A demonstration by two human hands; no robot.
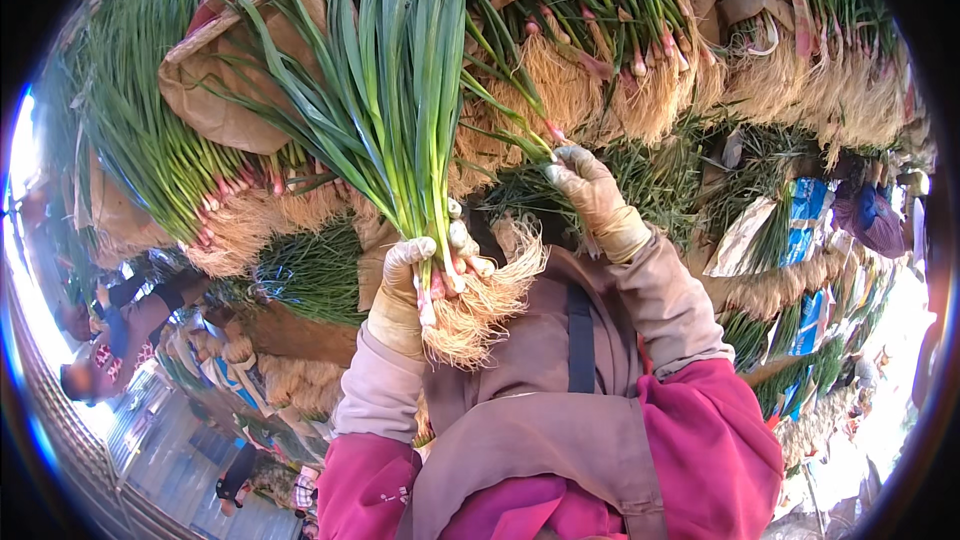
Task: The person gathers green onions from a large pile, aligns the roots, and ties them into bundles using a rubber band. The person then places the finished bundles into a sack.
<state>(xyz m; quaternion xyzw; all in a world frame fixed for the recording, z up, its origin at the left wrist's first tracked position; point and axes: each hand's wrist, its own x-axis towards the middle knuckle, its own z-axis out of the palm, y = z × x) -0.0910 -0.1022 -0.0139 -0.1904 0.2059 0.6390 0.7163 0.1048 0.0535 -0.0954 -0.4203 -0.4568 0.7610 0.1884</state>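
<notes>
My left hand (401,296), in a pale soiled glove, grips a bunch of green garlic (420,187) near its base. The long leaves fan upward, and pinkish-white bulbs with a mat of tan roots (480,315) hang to the right of that hand. My right hand (600,202), also gloved, has its thumb and fingers pinched on a thin yellow-green garlic stalk (529,131). Just above its fingertips is a pink stem base. Beyond the right hand lies a heap of more green garlic (637,60), roots towards me.
A brown woven sack (225,90) lies over garlic at the upper left, beside a large rooted pile (150,127). Dark loose leaves (660,180) lie right of my right hand. People (124,337) are at the far left; another person (870,217) is far right.
</notes>
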